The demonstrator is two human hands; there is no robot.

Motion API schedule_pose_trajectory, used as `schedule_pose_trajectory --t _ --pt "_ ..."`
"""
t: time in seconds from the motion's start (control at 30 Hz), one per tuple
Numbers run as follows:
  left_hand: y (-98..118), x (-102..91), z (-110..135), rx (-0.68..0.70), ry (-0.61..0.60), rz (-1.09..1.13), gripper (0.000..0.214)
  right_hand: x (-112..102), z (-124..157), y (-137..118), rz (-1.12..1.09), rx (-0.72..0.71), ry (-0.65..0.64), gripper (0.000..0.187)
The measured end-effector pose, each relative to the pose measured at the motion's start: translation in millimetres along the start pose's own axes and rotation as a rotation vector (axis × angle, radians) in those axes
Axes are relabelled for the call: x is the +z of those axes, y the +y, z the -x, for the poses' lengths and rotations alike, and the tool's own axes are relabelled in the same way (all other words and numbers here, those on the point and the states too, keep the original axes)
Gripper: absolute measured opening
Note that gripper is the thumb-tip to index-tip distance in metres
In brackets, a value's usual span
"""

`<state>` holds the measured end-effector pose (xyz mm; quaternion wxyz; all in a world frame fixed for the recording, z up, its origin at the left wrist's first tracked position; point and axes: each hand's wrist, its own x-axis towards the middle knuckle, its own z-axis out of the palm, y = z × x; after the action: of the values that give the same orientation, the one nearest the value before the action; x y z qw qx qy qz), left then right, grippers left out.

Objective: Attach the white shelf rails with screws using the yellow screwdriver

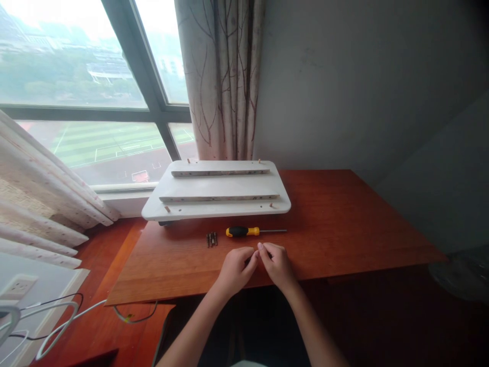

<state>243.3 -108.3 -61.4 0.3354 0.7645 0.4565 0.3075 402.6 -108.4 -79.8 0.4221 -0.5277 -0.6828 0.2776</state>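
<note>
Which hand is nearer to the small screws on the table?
Left. The left hand is close to the screws, on their right; the right hand is farther to the right.

The bench (344, 219) looks like smooth, faintly glossy wood, the white board (217, 185) smooth and satin. The screwdriver (255, 231) shows a plastic-looking handle and metal shaft; the screws (213, 238) look dull metal.

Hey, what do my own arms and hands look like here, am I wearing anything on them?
Your left hand and right hand are bare, with no gloves and no rings that I can make out. The left forearm and right forearm are uncovered too: no sleeves, watch or bracelet show.
</note>
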Motion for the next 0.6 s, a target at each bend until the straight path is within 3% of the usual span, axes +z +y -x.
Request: schedule_pose_trajectory --t 0.6 --pt "1.1 -0.1 -1.0 0.001 -0.004 0.017 0.038 -2.0 0.0 -1.3 -0.013 0.017 -0.009 0.045"
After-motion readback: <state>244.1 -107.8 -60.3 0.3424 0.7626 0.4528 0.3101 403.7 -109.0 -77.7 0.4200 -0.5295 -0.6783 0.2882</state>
